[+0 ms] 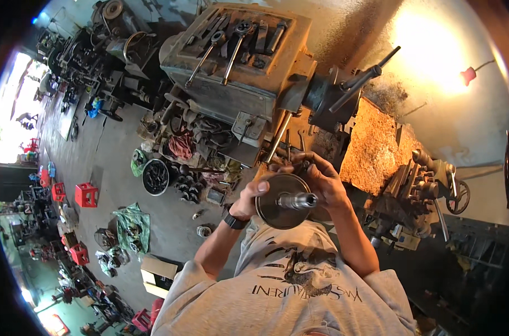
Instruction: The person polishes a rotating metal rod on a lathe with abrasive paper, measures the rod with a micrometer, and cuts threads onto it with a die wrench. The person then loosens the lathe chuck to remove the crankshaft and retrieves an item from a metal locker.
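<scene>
Before my chest I hold a crankshaft (270, 208), a round grey metal flywheel disc with a stepped, shiny shaft (294, 200) sticking out toward me. My left hand (247, 199) grips the disc's left rim, its thumb lying on the near face. Round the upper right side curls my right hand (328, 187), its fingers bent at the back of the disc; what they touch there is partly hidden. Just beyond my hands stands a lathe, its chuck (324, 101) at the right end of the grey headstock (232, 101).
Ratchets and other tools (240, 35) lie on the headstock top. Metal chips cover a sheet (372, 148) beside the tailstock (433, 168). Left of me on the floor are a black basin of parts (156, 177), a red stool (86, 195), a green cloth (132, 229) and a cardboard box (158, 274).
</scene>
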`<control>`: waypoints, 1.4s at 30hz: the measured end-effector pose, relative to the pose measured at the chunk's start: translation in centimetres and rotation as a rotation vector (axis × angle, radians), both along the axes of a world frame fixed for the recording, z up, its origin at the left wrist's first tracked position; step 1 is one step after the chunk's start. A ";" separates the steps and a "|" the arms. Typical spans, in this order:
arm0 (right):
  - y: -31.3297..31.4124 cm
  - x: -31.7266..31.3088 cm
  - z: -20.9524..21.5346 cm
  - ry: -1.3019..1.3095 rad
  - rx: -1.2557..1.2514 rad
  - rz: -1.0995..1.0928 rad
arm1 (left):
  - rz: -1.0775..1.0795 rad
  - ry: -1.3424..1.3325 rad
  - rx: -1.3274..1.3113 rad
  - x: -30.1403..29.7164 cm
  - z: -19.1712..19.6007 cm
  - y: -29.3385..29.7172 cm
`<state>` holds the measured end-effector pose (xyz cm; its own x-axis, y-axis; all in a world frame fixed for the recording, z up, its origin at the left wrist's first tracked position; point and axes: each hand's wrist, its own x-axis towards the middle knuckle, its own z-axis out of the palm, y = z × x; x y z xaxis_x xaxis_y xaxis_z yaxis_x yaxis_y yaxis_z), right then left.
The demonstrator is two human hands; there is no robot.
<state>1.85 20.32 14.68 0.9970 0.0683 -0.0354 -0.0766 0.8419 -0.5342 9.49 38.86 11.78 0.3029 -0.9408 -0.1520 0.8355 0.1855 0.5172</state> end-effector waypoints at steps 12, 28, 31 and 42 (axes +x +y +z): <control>0.7 2.6 -1.8 0.056 -0.194 0.068 | -0.098 -0.151 0.150 -0.3 -0.1 -0.3; -0.6 7.5 -1.2 0.067 -0.504 0.483 | -0.186 -0.223 0.290 1.0 -1.6 -0.2; -0.2 7.8 -1.8 0.112 -0.497 0.484 | -0.166 -0.066 0.203 1.6 -1.2 -0.4; -0.8 11.1 1.4 -0.092 -0.925 0.806 | -0.382 0.014 0.102 3.5 -3.1 1.4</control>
<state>12.95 19.52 16.12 0.6826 0.6522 -0.3296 -0.3299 -0.1274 -0.9354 12.99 40.25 8.72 -0.0687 -0.9653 -0.2521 0.8415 -0.1918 0.5051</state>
